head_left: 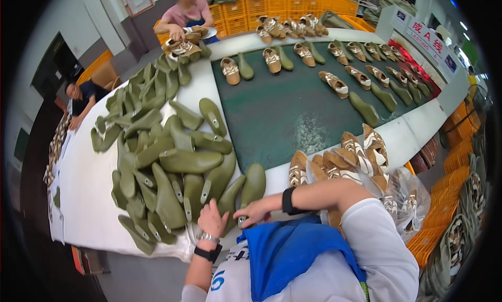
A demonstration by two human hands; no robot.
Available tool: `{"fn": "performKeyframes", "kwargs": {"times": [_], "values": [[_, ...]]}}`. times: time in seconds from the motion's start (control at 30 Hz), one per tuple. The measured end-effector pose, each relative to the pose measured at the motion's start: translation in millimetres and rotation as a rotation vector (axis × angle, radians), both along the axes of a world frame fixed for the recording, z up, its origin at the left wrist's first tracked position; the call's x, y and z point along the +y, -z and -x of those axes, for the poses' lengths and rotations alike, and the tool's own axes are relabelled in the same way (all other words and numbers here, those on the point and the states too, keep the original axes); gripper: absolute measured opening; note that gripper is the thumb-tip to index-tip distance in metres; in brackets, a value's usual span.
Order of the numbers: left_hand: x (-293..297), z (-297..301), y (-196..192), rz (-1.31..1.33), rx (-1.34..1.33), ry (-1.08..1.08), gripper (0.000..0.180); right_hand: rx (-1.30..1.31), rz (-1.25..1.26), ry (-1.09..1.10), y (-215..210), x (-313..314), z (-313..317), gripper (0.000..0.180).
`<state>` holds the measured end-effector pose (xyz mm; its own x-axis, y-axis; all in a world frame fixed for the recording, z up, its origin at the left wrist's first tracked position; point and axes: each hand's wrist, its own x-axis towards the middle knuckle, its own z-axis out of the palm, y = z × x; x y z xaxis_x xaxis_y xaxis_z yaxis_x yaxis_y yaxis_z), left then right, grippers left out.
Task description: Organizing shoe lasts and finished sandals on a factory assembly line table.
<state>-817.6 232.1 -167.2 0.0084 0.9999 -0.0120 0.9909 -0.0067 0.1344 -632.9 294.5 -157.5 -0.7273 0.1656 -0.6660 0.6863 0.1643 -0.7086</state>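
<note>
A large heap of green shoe lasts [183, 161] covers the near left of the white table. At the heap's near edge my left hand [210, 219] is closed at the lower end of one green last [230, 200], its thumb against the side; its fingertips are partly hidden. Close to its right, my right hand [254, 212] has its fingers curled around the lower end of another green last [254, 181], which points away from me. Brown and white shoe uppers [334, 166] are piled just beyond my right forearm.
A dark green conveyor belt [272, 124] carries shoe uppers paired with lasts in rows. Across the table, one person [188, 14] handles uppers; another person [83, 95] is at the far left. A plastic bag [413, 202] and orange crates [436, 229] stand to my right.
</note>
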Motion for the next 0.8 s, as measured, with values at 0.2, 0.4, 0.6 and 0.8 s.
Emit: {"fn": "performKeyframes", "kwargs": {"times": [0.2, 0.4, 0.6, 0.8], "values": [[-45.1, 2.7, 14.6, -0.081, 0.099, 0.148, 0.106, 0.024, -0.233, 0.085, -2.2, 2.8, -11.5, 0.043], [-26.3, 12.9, 39.7, -0.026, -0.328, 0.161, 0.101, 0.219, 0.052, 0.872, -57.8, 98.9, -107.2, 0.014], [52.4, -31.0, -12.5, 0.712, -1.891, -0.3, 0.064, 0.316, -0.11, 1.118, -79.4, 167.6, -223.0, 0.008], [218.6, -108.6, -17.8, 0.998, -1.923, -0.189, 0.062, -0.158, -0.857, 0.855, -35.5, 231.6, -313.3, 0.014]]}}
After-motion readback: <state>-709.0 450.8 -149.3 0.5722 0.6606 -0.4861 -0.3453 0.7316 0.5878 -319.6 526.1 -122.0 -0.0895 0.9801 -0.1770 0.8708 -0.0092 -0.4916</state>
